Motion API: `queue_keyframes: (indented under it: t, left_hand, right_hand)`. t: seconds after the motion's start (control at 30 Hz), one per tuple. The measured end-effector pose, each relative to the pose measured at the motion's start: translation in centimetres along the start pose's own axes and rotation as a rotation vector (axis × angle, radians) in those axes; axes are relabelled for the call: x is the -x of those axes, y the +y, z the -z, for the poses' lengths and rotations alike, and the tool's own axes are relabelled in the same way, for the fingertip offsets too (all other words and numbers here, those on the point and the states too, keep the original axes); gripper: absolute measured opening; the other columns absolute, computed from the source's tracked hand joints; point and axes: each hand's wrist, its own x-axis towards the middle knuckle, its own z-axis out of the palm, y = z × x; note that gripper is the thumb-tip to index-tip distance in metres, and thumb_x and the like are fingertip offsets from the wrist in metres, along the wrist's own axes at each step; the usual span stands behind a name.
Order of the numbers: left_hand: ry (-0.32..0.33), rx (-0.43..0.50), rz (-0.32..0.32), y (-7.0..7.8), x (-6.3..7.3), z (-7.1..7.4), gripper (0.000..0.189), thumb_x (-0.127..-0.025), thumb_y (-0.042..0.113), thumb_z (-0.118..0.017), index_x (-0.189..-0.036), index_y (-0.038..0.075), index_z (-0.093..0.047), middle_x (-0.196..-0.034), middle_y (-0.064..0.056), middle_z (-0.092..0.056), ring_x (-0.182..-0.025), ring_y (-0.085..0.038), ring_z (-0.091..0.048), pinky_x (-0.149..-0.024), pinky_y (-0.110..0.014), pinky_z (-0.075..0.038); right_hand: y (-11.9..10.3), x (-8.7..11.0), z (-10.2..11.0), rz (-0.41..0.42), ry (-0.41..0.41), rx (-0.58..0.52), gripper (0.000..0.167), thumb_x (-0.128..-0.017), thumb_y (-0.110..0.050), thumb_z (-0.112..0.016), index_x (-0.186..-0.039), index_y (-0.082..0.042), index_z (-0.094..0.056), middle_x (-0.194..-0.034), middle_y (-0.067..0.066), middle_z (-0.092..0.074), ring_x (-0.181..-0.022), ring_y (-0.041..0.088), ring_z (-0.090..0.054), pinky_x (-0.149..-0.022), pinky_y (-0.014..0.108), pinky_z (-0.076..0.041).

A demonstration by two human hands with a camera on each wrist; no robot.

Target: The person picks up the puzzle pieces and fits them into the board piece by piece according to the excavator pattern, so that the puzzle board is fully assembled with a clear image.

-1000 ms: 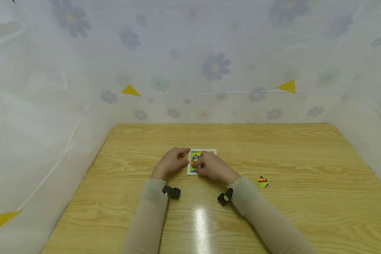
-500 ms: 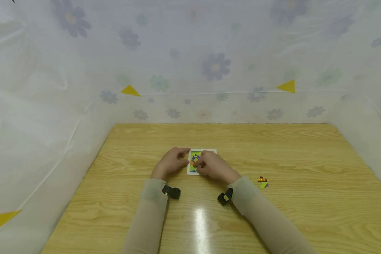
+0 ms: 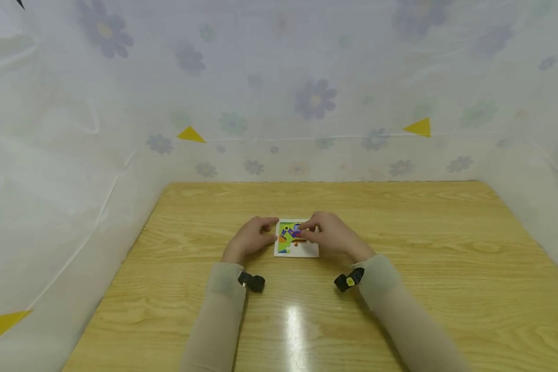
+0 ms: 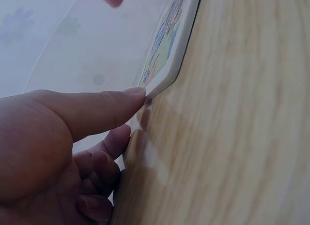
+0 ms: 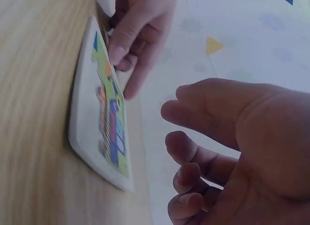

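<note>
A small white-framed jigsaw board (image 3: 305, 251) lies on the table, its picture of yellow, green, blue and purple pieces (image 5: 114, 123) covering the far and left parts. Bare white backing shows at its near right. My left hand (image 3: 250, 238) stays at the board's left side, the thumb (image 4: 109, 106) touching a corner in the left wrist view and the index finger at the far left corner. Over the board's far right part is my right hand (image 3: 332, 232), thumb and index finger extended. In the right wrist view my right hand (image 5: 252, 133) has loosely bent fingers with nothing between them.
The wooden table (image 3: 279, 199) ends at a flower-print sheet (image 3: 279, 93) at the back and sides. Yellow triangles (image 3: 418, 127) mark the sheet. Black straps with small boxes (image 3: 350, 279) sit on both wrists.
My right hand has moved right and slightly away, uncovering more of the picture and the white backing. The loose piece on the right is out of sight where my right sleeve lies. The left hand stays put.
</note>
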Motion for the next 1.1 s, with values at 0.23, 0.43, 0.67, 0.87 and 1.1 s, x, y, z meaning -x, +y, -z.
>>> queue_keyframes:
  t: [0.23, 0.43, 0.67, 0.87, 1.1]
  left_hand:
    - [-0.011, -0.004, 0.005, -0.2, -0.1, -0.1, 0.050, -0.094, 0.014, -0.069, -0.142, 0.012, -0.056, -0.114, -0.008, -0.059, -0.102, -0.023, -0.052, -0.092, -0.043, -0.044]
    - [-0.004, 0.014, 0.019, 0.1, 0.2, 0.1, 0.050, -0.094, 0.013, -0.069, -0.142, 0.012, -0.056, -0.113, -0.008, -0.058, -0.101, -0.023, -0.050, -0.092, -0.044, -0.043]
    - [-0.010, 0.007, 0.006, 0.0, 0.1, -0.1, 0.049, -0.094, 0.014, -0.068, -0.142, 0.013, -0.056, -0.114, -0.007, -0.057, -0.101, -0.023, -0.050, -0.092, -0.044, -0.043]
    - [-0.004, 0.023, 0.014, -0.1, 0.0, -0.2, 0.049, -0.094, 0.015, -0.069, -0.141, 0.013, -0.057, -0.112, -0.006, -0.057, -0.100, -0.023, -0.050, -0.090, -0.043, -0.043]
    - [0.003, 0.005, 0.017, -0.3, -0.2, -0.2, 0.049, -0.093, 0.015, -0.070, -0.140, 0.014, -0.058, -0.110, -0.005, -0.057, -0.100, -0.022, -0.050, -0.091, -0.042, -0.043]
  right_hand:
    - [1.0, 2.5, 2.4, -0.027, 0.025, 0.046, 0.028, -0.099, -0.020, -0.062, -0.121, -0.007, -0.072, -0.083, -0.001, -0.056, -0.062, 0.019, -0.043, -0.056, 0.034, -0.039]
    - [2.4, 4.5, 3.7, -0.026, 0.019, 0.079, 0.030, -0.099, -0.021, -0.062, -0.124, -0.007, -0.070, -0.084, -0.001, -0.054, -0.062, 0.018, -0.041, -0.057, 0.033, -0.038]
    - [3.9, 7.1, 4.7, -0.055, -0.001, 0.082, 0.028, -0.097, -0.019, -0.066, -0.120, -0.005, -0.071, -0.084, -0.002, -0.055, -0.061, 0.017, -0.041, -0.055, 0.032, -0.038]
    - [5.2, 9.2, 5.1, -0.056, -0.021, 0.077, 0.027, -0.094, -0.015, -0.069, -0.118, -0.004, -0.072, -0.082, -0.002, -0.055, -0.059, 0.014, -0.042, -0.053, 0.030, -0.039]
    - [6.1, 10.5, 4.9, -0.080, -0.061, 0.086, 0.029, -0.091, -0.020, -0.073, -0.117, -0.009, -0.073, -0.092, -0.004, -0.059, -0.070, 0.013, -0.049, -0.061, 0.030, -0.045]
